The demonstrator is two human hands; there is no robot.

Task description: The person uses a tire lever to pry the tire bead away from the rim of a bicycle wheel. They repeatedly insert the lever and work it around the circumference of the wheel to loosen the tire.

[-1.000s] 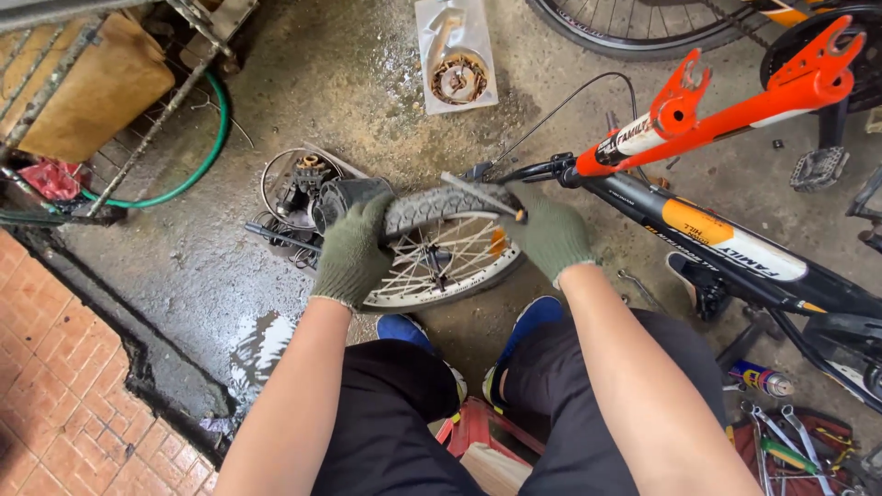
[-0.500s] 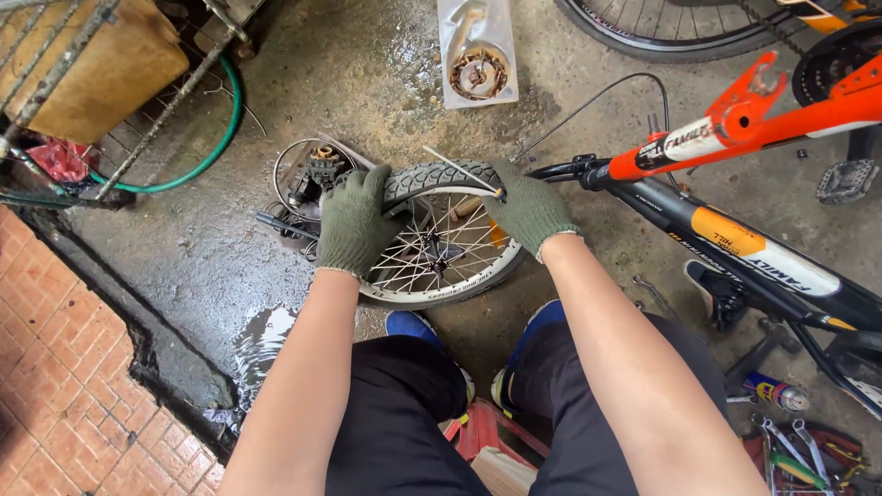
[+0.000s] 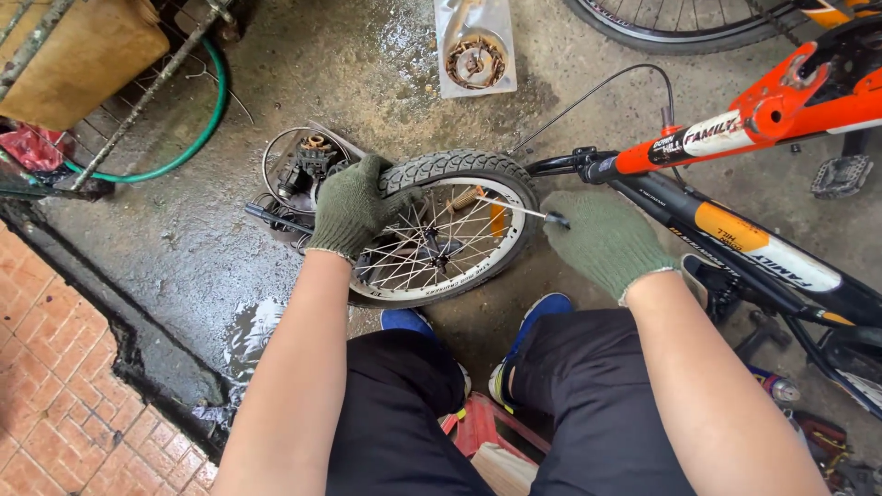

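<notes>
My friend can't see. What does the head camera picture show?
A person's gloved left hand grips the tyre of a small bike wheel on wet concrete, while the gloved right hand holds a thin tool against its spokes. An orange and black bike frame lies to the right.

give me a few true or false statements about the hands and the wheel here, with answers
1. The left hand grips the tyre of the small wheel. True.
2. The right hand is bare. False: it wears a green knit glove.
3. The right hand holds a thin metal tool that points toward the spokes. True.
4. The wheel is mounted on the orange bike frame. False: it stands apart on the wet concrete floor.
5. A green hose lies upper left. True.
</notes>
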